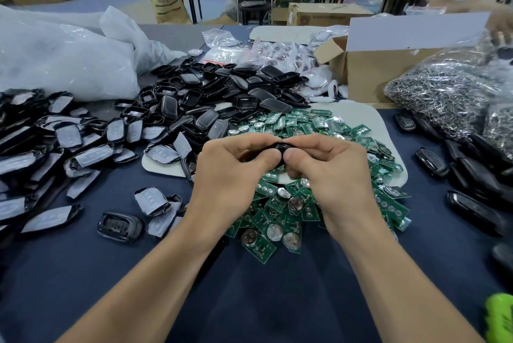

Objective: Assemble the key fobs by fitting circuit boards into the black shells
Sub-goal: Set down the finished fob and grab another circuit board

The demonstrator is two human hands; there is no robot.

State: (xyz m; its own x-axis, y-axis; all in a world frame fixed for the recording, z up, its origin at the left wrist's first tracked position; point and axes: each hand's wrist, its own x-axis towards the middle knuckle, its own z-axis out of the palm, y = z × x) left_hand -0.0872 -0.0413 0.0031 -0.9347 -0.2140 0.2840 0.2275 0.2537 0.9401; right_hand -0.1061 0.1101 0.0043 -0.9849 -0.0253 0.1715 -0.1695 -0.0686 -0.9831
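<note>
Over the dark blue table cloth (249,301), the left hand (233,165) and right hand (330,167) meet, both pinching one black shell (280,147) between thumbs and curled fingers. It is held just above the heap of green circuit boards (291,215) (many carry round silver cells). To the left lie shells wrapped in white film (69,142). Farther back sits a pile of bare black shells (222,93) — and beyond it a cardboard box (388,73) and a big white plastic bag (63,56).
</note>
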